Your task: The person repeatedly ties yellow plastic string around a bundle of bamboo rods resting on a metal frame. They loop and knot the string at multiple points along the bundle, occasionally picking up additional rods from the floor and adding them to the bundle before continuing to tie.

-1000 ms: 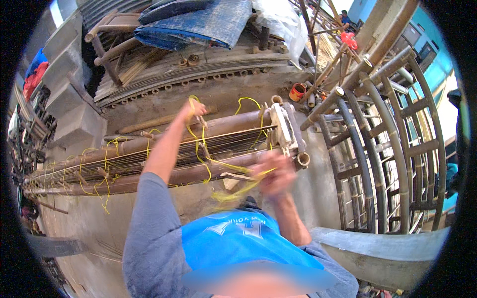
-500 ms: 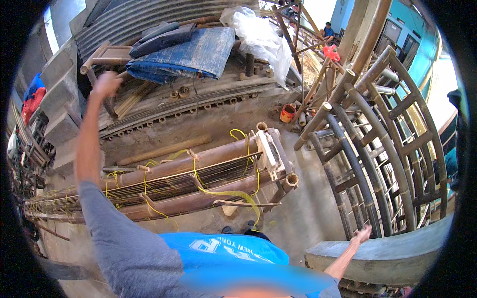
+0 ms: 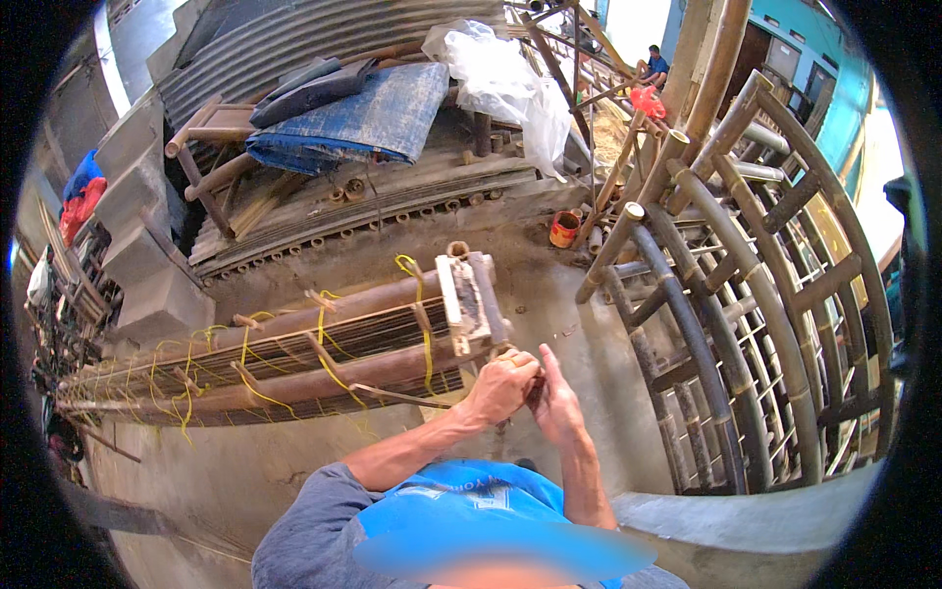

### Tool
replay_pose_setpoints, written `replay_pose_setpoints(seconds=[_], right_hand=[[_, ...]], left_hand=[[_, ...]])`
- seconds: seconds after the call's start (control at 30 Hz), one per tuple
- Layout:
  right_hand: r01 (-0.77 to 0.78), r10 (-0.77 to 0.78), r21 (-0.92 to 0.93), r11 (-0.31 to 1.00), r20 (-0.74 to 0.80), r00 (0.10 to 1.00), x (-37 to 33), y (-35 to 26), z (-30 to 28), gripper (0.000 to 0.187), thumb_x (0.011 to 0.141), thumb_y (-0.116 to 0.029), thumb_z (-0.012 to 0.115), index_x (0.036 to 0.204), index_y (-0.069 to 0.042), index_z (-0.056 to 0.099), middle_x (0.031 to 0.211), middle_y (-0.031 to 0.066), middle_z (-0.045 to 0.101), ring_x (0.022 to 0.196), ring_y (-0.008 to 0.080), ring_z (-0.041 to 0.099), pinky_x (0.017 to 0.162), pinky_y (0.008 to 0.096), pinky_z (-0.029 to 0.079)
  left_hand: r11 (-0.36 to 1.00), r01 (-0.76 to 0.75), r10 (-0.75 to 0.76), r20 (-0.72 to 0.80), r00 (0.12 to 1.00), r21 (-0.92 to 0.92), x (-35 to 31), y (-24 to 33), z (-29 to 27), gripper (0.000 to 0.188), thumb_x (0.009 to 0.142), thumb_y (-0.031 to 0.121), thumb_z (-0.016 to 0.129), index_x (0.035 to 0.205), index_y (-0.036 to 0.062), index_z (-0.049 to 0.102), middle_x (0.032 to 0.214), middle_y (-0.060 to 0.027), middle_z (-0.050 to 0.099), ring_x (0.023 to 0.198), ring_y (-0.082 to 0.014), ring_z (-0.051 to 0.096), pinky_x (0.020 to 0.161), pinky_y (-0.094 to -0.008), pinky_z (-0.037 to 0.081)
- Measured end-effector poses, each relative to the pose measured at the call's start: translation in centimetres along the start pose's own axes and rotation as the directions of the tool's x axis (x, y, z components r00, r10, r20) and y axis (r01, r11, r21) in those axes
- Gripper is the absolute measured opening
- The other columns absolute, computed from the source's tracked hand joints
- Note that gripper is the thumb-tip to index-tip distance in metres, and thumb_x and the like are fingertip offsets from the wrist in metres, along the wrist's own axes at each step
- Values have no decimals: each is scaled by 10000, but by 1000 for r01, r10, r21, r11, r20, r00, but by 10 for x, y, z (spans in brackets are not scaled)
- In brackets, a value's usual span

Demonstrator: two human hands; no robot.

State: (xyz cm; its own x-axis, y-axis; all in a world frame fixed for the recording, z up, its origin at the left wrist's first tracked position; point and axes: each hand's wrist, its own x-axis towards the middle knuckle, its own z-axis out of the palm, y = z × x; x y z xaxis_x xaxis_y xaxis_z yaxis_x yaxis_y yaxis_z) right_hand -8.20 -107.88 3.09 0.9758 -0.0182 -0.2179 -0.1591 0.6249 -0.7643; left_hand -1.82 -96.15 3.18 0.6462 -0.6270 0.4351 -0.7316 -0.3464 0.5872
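Observation:
My left hand (image 3: 503, 387) is closed, and what it may hold is hidden. My right hand (image 3: 557, 402) is against it, palm turned inward and at least one finger stretched out. Both hands are in front of my blue shirt, beside the near right end of a long bamboo frame (image 3: 353, 378). Thin dark strips run lengthwise between its two thick poles, with yellow cord (image 3: 428, 348) looped around at intervals. A pale end block (image 3: 471, 299) joins the poles at the right. A slim stick (image 3: 402, 397) lies along the near pole.
Curved bamboo furniture frames (image 3: 756, 294) are stacked at the right, above a grey concrete ledge (image 3: 746, 525). Behind stand a red bucket (image 3: 565, 229), a folded blue tarp (image 3: 353, 118) and white plastic sheeting (image 3: 500, 74). Another person (image 3: 654, 66) sits far back.
My left arm has come down from the upper left, and my right hand has come in from the right; they now meet in front of me. The view has shifted, and the yellow cord's loose end has moved.

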Motion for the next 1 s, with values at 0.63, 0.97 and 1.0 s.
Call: replay_pose_setpoints(seconds=[0.63, 0.97, 1.0], right_hand=[[268, -347, -664, 698, 14, 938, -1, -24, -97, 145, 749, -5, 503, 848, 32, 602, 690, 67, 609, 628, 109, 581, 544, 232, 484], [50, -179, -583, 811, -167, 970, 16, -26, -114, 86, 725, -78, 532, 699, -3, 566, 542, 3, 501, 480, 56, 445, 430, 214, 361], [67, -227, -635, 770, -175, 958, 19, -24, -115, 88, 724, -83, 532, 703, -4, 563, 543, 3, 496, 485, 55, 440, 436, 215, 360]], left_hand=[[889, 379, -454, -386, 803, -256, 17, 63, 98, 135, 709, 53, 658, 810, -8, 590, 708, -82, 627, 635, -81, 572, 552, -206, 455], [345, 188, -692, -113, 713, -920, 9, 55, 96, 123, 783, -16, 560, 860, 36, 479, 724, -32, 559, 587, -87, 507, 564, -216, 434], [294, 147, -648, -84, 757, -944, 7, 58, 93, 112, 790, -24, 542, 854, 40, 476, 723, -33, 554, 573, -83, 495, 564, -221, 433]])
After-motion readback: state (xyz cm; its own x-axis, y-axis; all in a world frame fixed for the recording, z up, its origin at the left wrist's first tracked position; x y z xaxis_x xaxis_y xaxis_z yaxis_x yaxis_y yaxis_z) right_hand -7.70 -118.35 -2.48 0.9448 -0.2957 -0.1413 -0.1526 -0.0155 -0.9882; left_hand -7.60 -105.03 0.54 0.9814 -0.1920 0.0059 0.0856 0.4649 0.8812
